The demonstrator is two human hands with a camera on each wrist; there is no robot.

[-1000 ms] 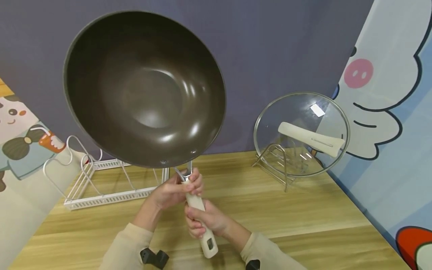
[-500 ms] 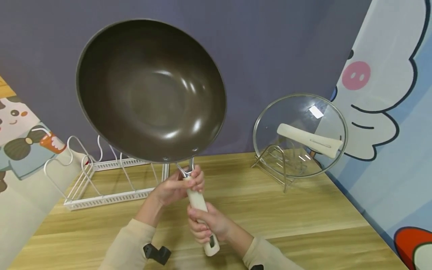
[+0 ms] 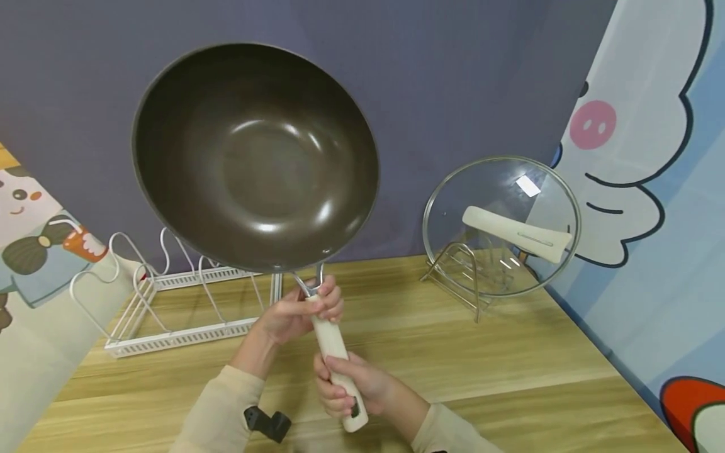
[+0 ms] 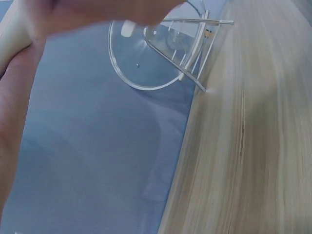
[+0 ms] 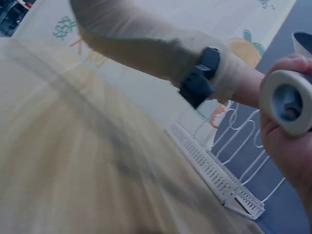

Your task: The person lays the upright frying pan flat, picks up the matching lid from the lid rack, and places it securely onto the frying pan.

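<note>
Brown-coated and glossy inside, the deep pan (image 3: 266, 170) fills the head view, held up beyond and above the left hand (image 3: 297, 311), its bowl facing us. We see that hand's thumb and fingers wrapped round the top of the cream handle (image 3: 330, 343), just below the forked metal bracket (image 3: 313, 286). Nearer to us, the right hand (image 3: 354, 384) grips the handle's lower end. We judge the pan stiff and rather heavy out at the bowl, liable to tip or twist on its long handle, so this two-handed hold looks sound; the smooth coating would probably be slippery under fingers. Left of the left hand, a white wire rack (image 3: 181, 340) sits on the wooden tabletop (image 3: 510, 352). Well to the right of the right hand, a glass lid (image 3: 453, 182), likely the fragile piece, leans in a metal stand (image 3: 476, 277); we would lift it by its cream grip (image 3: 515, 233).

From the left wrist, we get only blurred skin close up, and cannot tell the hold there; the lid and stand show beyond it.

From the right wrist, we look onto the handle's hollow end with the right hand around it, the rack past the hand.
</note>
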